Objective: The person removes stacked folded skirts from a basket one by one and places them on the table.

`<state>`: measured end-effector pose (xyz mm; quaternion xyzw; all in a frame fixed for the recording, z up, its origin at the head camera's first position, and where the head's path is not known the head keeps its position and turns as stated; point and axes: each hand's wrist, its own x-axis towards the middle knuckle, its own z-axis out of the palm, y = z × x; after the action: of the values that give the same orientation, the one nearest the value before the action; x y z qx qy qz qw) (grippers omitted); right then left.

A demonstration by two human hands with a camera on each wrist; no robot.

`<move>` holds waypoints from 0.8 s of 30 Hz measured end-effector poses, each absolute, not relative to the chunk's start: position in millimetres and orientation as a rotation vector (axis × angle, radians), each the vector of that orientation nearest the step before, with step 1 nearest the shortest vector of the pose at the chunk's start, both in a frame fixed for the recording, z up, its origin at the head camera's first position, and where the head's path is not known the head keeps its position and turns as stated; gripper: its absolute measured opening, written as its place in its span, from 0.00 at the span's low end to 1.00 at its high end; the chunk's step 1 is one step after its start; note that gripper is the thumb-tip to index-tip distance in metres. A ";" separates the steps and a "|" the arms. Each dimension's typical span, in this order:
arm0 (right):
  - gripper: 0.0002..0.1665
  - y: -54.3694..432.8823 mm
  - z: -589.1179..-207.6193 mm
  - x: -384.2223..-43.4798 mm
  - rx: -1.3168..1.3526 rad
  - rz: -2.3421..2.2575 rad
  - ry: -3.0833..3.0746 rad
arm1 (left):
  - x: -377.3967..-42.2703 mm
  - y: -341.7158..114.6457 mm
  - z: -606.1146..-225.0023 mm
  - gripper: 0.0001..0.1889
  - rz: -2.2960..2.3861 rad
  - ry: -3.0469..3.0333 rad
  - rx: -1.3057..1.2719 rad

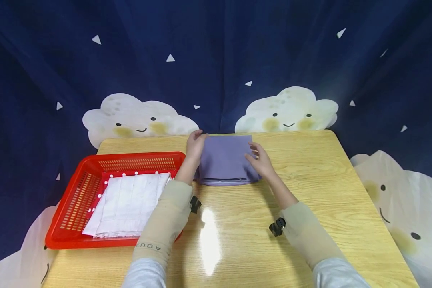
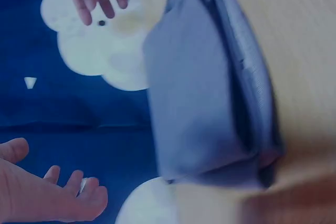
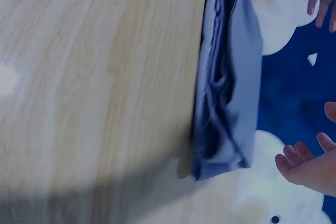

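A folded purple cloth [image 1: 227,158] lies flat near the back edge of the table, its layered folds facing the front. My left hand [image 1: 196,145] is at the cloth's left side, fingers loosely bent, holding nothing. On the other side my right hand [image 1: 260,160] hovers by the cloth's right edge with fingers apart and relaxed. In the left wrist view the stacked folds of the cloth [image 2: 199,93] show, with the left hand [image 2: 52,195] off to one side of it. The right wrist view has the right hand [image 3: 312,169] apart from the cloth [image 3: 231,87].
To the left stands a red plastic basket [image 1: 72,200] with a folded white cloth [image 1: 129,206] and a red polka-dot cloth [image 1: 103,182] inside. The wooden table [image 1: 245,248] ends at a dark blue curtain [image 1: 216,60] with cloud prints.
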<state>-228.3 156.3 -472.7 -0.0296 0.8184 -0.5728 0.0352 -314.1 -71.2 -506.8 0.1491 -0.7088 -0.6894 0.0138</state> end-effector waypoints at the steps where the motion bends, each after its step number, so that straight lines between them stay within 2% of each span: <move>1: 0.32 153.2 -469.1 -226.8 -0.111 -1.768 2.515 | -291.8 -71.3 -470.0 0.20 -2.157 -2.221 0.442; 3: 0.31 146.9 -463.8 -224.0 -0.155 -1.763 2.539 | -259.0 -74.3 -414.6 0.20 -2.184 -2.271 0.412; 6: 0.29 136.8 -457.8 -218.2 -0.257 -1.763 2.576 | -242.7 -84.4 -383.8 0.22 -2.153 -2.384 0.363; 12: 0.29 113.8 -451.2 -209.4 -0.454 -1.763 2.616 | -233.6 -114.4 -370.4 0.22 -2.034 -2.517 0.284; 24: 0.32 55.2 -435.2 -187.9 -0.543 -1.698 2.504 | -207.0 -186.5 -361.6 0.27 -1.856 -2.778 0.238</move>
<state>-187.9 55.2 -435.2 -0.1767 0.8141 -0.5521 0.0340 -207.0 -186.5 -361.6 0.0707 -0.8249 -0.5512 -0.1039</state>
